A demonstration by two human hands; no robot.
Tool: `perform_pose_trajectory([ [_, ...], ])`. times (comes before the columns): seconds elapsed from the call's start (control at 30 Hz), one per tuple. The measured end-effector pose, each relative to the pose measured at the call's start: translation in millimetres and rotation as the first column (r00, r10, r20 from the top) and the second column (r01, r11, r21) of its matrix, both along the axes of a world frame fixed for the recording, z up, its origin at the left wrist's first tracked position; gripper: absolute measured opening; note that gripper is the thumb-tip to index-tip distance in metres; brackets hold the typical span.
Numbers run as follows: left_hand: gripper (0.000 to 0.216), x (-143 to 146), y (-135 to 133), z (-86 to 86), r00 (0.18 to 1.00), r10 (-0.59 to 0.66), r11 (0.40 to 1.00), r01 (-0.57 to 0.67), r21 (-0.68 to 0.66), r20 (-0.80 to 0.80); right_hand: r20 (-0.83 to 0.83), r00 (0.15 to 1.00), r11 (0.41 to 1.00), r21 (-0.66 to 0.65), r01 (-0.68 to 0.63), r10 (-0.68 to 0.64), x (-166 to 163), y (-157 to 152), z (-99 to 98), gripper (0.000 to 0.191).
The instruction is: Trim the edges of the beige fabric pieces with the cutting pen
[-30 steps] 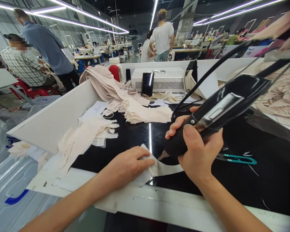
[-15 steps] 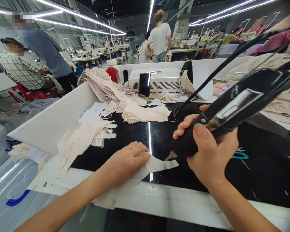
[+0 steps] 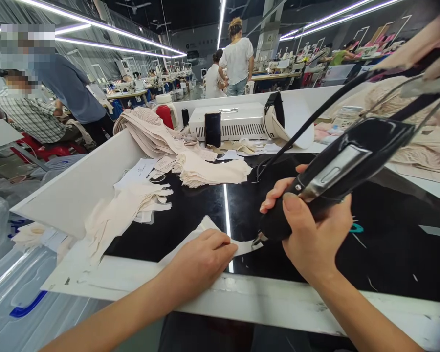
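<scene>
A pale cloth piece (image 3: 192, 238) lies on the black tabletop near its front edge, with a narrow end reaching right. My left hand (image 3: 209, 252) presses on it, fingers together and thumb against them, gripping the cloth. Wrapped around a black corded tool that looks like electric scissors (image 3: 333, 166), my right hand (image 3: 311, 230) keeps it tilted, its metal tip down. That tip (image 3: 257, 239) meets the cloth's narrow end. The contact between the blades and the cloth is too small to make out fully.
Stacked pale cloth pieces (image 3: 212, 168) lie behind, others (image 3: 113, 220) at the left. A phone (image 3: 213, 129) leans on a white vented box (image 3: 242, 122). A teal object (image 3: 356, 228) sits beyond my right wrist. A power cord (image 3: 315, 115) hangs above the table. Co-workers are in the background.
The cloth has swung from over the table's front edge up onto the black surface. My left hand has shifted slightly right, and the tool's tip is now at the cloth's end.
</scene>
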State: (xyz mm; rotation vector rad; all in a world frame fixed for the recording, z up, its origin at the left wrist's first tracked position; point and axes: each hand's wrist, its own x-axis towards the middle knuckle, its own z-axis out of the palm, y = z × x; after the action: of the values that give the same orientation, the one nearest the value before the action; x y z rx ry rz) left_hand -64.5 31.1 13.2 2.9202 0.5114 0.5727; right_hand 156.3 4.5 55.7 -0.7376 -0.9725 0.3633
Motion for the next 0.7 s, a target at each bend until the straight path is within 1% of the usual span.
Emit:
perform_pose_trajectory([
  [0.13, 0.019, -1.9, -6.2, -5.3, 0.999, 0.0, 1.0, -0.001, 0.022, 0.04, -0.042, 0.999, 1.0, 0.0, -0.011, 0.011, -2.8, 2.5, 0.2, 0.046],
  [0.3, 0.019, 9.6, -14.1, -9.8, 0.999, 0.006, 1.0, -0.007, 0.015, 0.05, -0.077, 0.996, 0.999, -0.006, -0.053, 0.052, -4.4, 2.1, 1.0, 0.049],
  [0.47, 0.02, 18.4, -19.7, -8.3, 0.998, 0.014, 1.0, -0.013, -0.007, 0.062, -0.087, 0.994, 0.997, -0.032, -0.074, 0.071, 0.6, -1.5, 0.1, 0.051],
  [0.63, 0.022, 19.2, -21.0, -5.1, 0.996, 0.031, 1.0, -0.031, -0.005, 0.079, -0.069, 0.996, 0.997, -0.047, -0.054, 0.051, 2.6, -1.3, -0.4, 0.044],
  [0.7, 0.021, 19.7, -20.4, -4.5, 0.997, 0.03, 1.0, -0.029, -0.012, 0.07, -0.074, 0.995, 0.997, -0.043, -0.063, 0.06, 1.9, -0.2, 0.6, 0.045],
])
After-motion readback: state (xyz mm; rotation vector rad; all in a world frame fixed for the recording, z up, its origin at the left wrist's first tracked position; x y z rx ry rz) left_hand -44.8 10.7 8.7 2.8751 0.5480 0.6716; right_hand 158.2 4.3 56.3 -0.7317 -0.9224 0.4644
